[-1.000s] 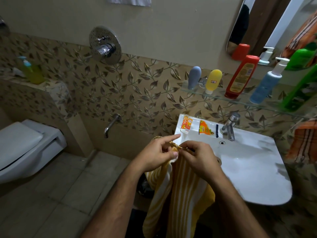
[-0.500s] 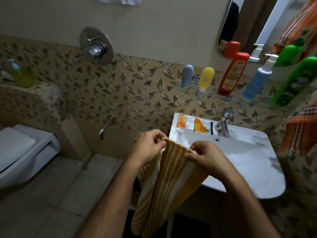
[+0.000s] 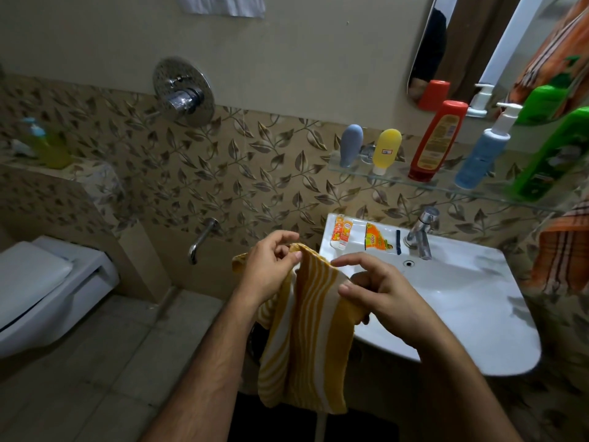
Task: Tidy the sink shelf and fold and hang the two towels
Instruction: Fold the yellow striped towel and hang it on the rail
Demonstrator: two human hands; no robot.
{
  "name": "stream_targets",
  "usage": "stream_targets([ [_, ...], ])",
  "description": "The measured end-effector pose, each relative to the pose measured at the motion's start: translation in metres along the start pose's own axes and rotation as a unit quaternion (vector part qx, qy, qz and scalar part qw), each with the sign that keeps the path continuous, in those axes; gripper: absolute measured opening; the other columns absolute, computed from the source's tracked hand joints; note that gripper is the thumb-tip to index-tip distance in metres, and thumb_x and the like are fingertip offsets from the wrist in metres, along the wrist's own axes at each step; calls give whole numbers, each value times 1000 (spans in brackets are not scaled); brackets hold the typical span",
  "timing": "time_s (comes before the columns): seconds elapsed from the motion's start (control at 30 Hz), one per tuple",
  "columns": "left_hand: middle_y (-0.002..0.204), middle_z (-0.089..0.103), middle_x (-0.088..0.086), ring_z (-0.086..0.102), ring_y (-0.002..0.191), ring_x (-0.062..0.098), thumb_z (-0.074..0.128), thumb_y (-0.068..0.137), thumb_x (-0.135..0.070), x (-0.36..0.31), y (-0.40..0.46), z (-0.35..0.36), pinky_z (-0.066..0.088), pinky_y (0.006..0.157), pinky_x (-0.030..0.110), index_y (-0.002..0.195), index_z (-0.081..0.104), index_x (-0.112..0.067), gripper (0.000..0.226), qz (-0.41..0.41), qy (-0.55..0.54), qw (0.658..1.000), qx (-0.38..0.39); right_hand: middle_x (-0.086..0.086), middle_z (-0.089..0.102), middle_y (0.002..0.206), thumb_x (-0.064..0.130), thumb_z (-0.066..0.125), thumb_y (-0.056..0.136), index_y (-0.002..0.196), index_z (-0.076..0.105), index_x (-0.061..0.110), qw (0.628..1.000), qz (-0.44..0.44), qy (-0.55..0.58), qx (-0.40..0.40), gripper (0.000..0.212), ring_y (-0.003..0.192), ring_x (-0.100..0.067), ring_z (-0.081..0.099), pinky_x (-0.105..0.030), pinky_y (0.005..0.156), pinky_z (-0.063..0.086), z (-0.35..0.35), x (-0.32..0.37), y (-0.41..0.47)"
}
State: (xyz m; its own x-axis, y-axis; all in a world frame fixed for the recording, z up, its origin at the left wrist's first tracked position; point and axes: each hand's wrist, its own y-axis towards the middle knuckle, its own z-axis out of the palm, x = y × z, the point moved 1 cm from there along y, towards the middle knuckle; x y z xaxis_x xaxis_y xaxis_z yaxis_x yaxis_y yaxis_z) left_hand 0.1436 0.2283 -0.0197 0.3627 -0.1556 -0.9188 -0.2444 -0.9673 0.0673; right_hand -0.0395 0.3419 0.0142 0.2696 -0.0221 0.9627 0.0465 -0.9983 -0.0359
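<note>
A yellow and white striped towel (image 3: 306, 339) hangs folded in front of the sink's left corner. My left hand (image 3: 271, 269) pinches its top left edge. My right hand (image 3: 379, 291) holds the top right edge with curled fingers. An orange striped towel (image 3: 564, 253) hangs at the right edge of the view. The glass shelf (image 3: 398, 181) above the sink carries a grey tube (image 3: 350, 145), a yellow tube (image 3: 386, 149), a red bottle (image 3: 436, 141), a blue pump bottle (image 3: 484, 151) and a green bottle (image 3: 554, 157), all upright.
The white sink (image 3: 462, 298) has a tap (image 3: 422, 231) and two small tubes (image 3: 340, 231) lying on its back rim. A toilet (image 3: 47, 291) stands at the left. A wall spout (image 3: 202, 239), a shower mixer (image 3: 183, 90) and a mirror (image 3: 478, 43) are on the wall.
My hands have drawn apart along the towel's top edge, and the towel now hangs as a wider folded panel. The view has shifted slightly.
</note>
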Motion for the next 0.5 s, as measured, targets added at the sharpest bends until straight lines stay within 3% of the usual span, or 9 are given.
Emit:
stream_targets([
  [0.13, 83, 75, 9, 70, 79, 10, 75, 83, -14, 9, -2, -1, 53, 77, 19, 116, 63, -18, 36, -48, -132, 990, -13, -11, 72, 81, 1, 60, 90, 100, 73, 6, 992, -8, 121, -41, 17, 68, -17, 64, -28, 58, 53, 9, 0, 6],
  [0.27, 77, 76, 4, 71, 69, 10, 75, 80, -8, 12, -8, -3, 55, 63, 20, 102, 70, -7, 22, -102, -226, 968, -26, -14, 76, 92, -24, 47, 85, 108, 71, 6, 991, -3, 133, -2, 44, 83, -19, 70, -26, 67, 56, 10, 4, 8],
  [0.4, 77, 75, 5, 71, 70, 12, 73, 82, -5, 13, -10, -5, 57, 62, 20, 93, 73, -6, 11, -123, -266, 956, -9, 1, 77, 77, -2, 68, 85, 92, 77, 16, 997, -23, -8, -70, 21, 70, -5, 69, -14, 59, 48, 13, 8, 13],
  [0.5, 80, 74, 4, 70, 74, 12, 70, 85, -7, 13, -10, -5, 58, 68, 23, 93, 72, -6, 9, -108, -262, 959, 4, 11, 68, 74, 21, 75, 83, 82, 77, 29, 972, -57, -202, -104, 8, 75, -4, 61, -20, 63, 47, 9, 9, 13],
])
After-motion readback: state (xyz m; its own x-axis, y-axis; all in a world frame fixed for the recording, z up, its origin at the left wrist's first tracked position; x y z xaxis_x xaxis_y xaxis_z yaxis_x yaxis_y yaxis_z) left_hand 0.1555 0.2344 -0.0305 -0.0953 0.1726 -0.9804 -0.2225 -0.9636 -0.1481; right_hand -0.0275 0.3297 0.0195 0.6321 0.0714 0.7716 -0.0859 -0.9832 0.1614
